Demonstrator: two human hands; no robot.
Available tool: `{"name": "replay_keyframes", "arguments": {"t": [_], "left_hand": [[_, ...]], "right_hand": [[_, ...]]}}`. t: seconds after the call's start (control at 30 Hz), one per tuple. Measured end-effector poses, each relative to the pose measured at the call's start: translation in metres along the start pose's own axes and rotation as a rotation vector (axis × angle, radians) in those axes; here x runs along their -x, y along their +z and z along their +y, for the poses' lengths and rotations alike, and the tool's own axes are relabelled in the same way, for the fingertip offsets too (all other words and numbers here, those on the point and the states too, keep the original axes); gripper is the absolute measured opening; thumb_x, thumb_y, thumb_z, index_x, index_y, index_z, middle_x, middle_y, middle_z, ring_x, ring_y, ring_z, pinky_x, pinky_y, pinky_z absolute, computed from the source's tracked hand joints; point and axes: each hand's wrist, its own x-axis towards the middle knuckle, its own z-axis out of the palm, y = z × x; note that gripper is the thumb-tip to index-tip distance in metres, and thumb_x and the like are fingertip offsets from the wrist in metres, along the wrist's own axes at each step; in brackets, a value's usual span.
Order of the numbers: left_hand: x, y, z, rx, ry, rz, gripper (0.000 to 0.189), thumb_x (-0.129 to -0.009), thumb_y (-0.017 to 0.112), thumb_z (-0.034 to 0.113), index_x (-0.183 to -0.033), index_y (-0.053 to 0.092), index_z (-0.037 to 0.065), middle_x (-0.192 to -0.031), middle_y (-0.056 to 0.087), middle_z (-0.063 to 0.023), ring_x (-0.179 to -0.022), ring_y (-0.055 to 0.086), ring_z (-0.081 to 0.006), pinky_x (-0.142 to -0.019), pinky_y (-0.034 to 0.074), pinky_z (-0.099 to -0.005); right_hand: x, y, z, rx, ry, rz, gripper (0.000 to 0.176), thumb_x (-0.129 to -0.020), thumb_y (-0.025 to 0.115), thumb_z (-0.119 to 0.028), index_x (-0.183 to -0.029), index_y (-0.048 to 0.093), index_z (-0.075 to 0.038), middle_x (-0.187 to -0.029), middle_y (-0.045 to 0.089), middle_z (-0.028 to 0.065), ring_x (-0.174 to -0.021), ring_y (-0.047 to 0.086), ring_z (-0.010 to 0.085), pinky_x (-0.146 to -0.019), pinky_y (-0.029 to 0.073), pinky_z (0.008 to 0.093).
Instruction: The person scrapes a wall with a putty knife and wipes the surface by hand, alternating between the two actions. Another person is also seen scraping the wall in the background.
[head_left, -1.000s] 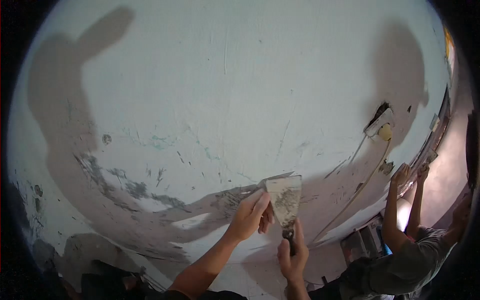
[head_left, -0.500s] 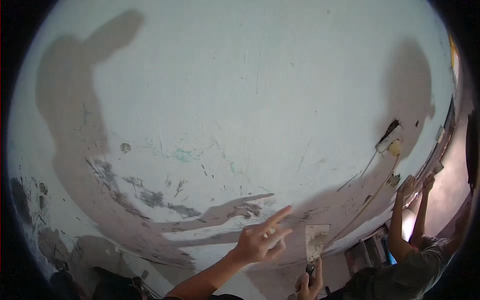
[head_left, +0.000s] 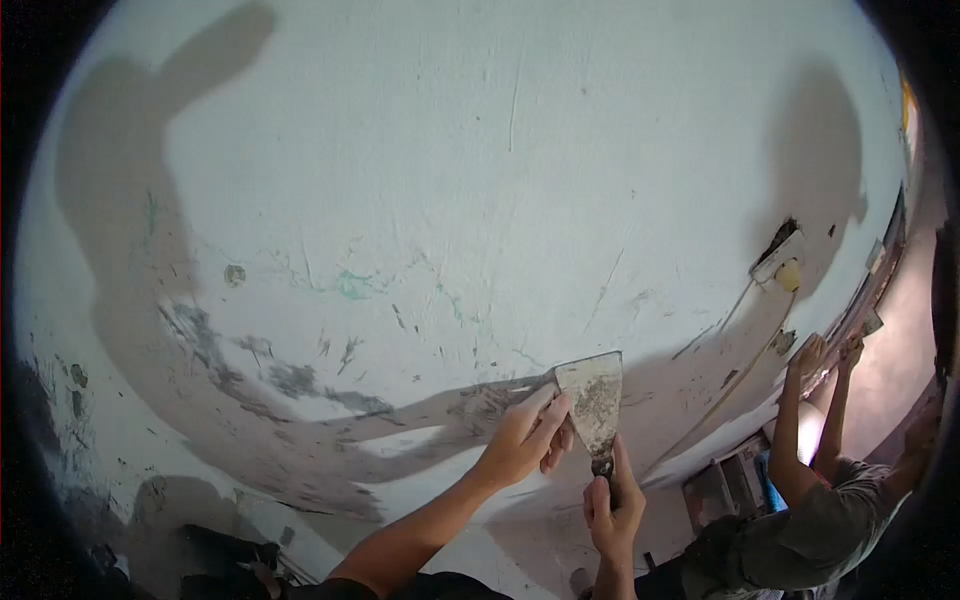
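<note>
My right hand (head_left: pixel 615 515) is wrapped round the dark handle of a putty knife (head_left: pixel 595 400), index finger stretched up along it. The broad blade is smeared with grey-white residue and points up in front of the wall (head_left: pixel 450 180). At the blade's left edge, my left hand (head_left: pixel 530 435) has its fingers bent together, thumb and fingertips pressed against the metal. Dark scuffs, scratches and green patches mark the wall behind both hands.
A wall socket with a pale plug (head_left: pixel 788 275) and hanging cord sits at right, beside a dark hole. Further right, another person (head_left: pixel 830 520) in a grey shirt raises both hands to the wall. Dark objects (head_left: pixel 225 560) lie on the floor at lower left.
The putty knife has risen in my right hand and moved slightly left. My left hand, earlier apart with fingers outstretched, has closed onto the blade's edge.
</note>
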Motion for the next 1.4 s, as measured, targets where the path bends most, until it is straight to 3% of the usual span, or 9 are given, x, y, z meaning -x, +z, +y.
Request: {"name": "replay_keyframes", "arguments": {"t": [0.33,0.4,0.67,0.9,1.0,1.07,1.17,1.4], "left_hand": [[-0.004,-0.002,-0.004,0.072,0.002,-0.008,0.035,-0.105,0.039,0.034,-0.094,0.050,0.002,-0.065,0.058,-0.0046,-0.049,0.055,-0.0085,-0.043,0.043,-0.0224],[-0.006,-0.001,-0.001,0.061,0.016,-0.004,0.035,-0.105,0.039,0.035,-0.094,0.050,0.003,-0.064,0.057,-0.0043,-0.049,0.054,-0.0083,-0.044,0.042,-0.0226],[-0.006,0.000,0.004,0.054,0.019,-0.007,0.034,-0.105,0.038,0.032,-0.098,0.051,0.002,-0.060,0.055,-0.0030,-0.047,0.053,-0.0080,-0.042,0.041,-0.0220],[-0.004,0.010,0.005,0.122,0.016,0.043,0.033,-0.105,0.039,0.033,-0.104,0.052,0.003,-0.058,0.052,-0.0033,-0.042,0.049,-0.0103,-0.037,0.039,-0.0246],[-0.007,0.014,0.006,0.084,-0.006,0.054,0.032,-0.105,0.038,0.032,-0.103,0.052,0.004,-0.059,0.053,-0.0018,-0.042,0.049,-0.0075,-0.037,0.039,-0.0210],[-0.010,0.013,-0.002,0.094,0.018,0.041,0.032,-0.105,0.038,0.033,-0.100,0.052,0.004,-0.059,0.054,-0.0018,-0.042,0.049,-0.0072,-0.037,0.039,-0.0210],[-0.009,0.013,-0.007,0.101,0.064,0.040,0.032,-0.105,0.038,0.032,-0.094,0.050,0.005,-0.059,0.054,-0.0021,-0.042,0.048,-0.0066,-0.037,0.038,-0.0212],[-0.010,0.011,-0.003,0.113,0.085,0.041,0.030,-0.105,0.039,0.029,-0.090,0.048,0.004,-0.057,0.053,-0.0031,-0.041,0.047,-0.0064,-0.038,0.037,-0.0220]], "right_hand": [[0.002,0.000,0.003,0.030,-0.074,-0.006,0.052,-0.097,0.050,-0.012,-0.145,0.037,0.003,-0.064,0.054,-0.0007,-0.054,0.048,0.0054,-0.050,0.040,0.0222],[0.005,0.008,0.006,-0.043,-0.125,0.027,0.052,-0.100,0.047,-0.013,-0.146,0.032,0.006,-0.057,0.044,-0.0039,-0.045,0.040,0.0039,-0.041,0.032,0.0218],[-0.006,0.011,0.010,-0.359,-0.042,-0.057,0.057,-0.101,0.047,-0.018,-0.149,0.025,0.004,-0.057,0.043,-0.0032,-0.042,0.035,0.0043,-0.039,0.029,0.0226],[-0.007,-0.007,-0.004,-0.249,-0.055,-0.085,0.056,-0.100,0.047,-0.016,-0.148,0.027,0.003,-0.057,0.045,-0.0021,-0.042,0.036,0.0047,-0.039,0.030,0.0223],[-0.007,-0.015,-0.005,-0.205,-0.026,-0.085,0.056,-0.099,0.050,-0.014,-0.148,0.029,0.002,-0.060,0.048,-0.0011,-0.044,0.040,0.0048,-0.040,0.031,0.0214],[-0.008,-0.021,-0.003,-0.018,-0.069,-0.010,0.053,-0.094,0.057,-0.011,-0.144,0.041,0.000,-0.067,0.056,0.0020,-0.058,0.050,0.0076,-0.054,0.041,0.0237],[-0.014,-0.027,-0.004,0.221,-0.211,-0.013,0.052,-0.091,0.059,-0.008,-0.140,0.045,0.001,-0.069,0.058,0.0061,-0.062,0.054,0.0101,-0.059,0.045,0.0263],[-0.011,-0.022,-0.004,0.229,-0.100,-0.021,0.050,-0.089,0.059,-0.004,-0.138,0.048,0.001,-0.074,0.062,0.0114,-0.065,0.055,0.0107,-0.063,0.047,0.0258]]}}
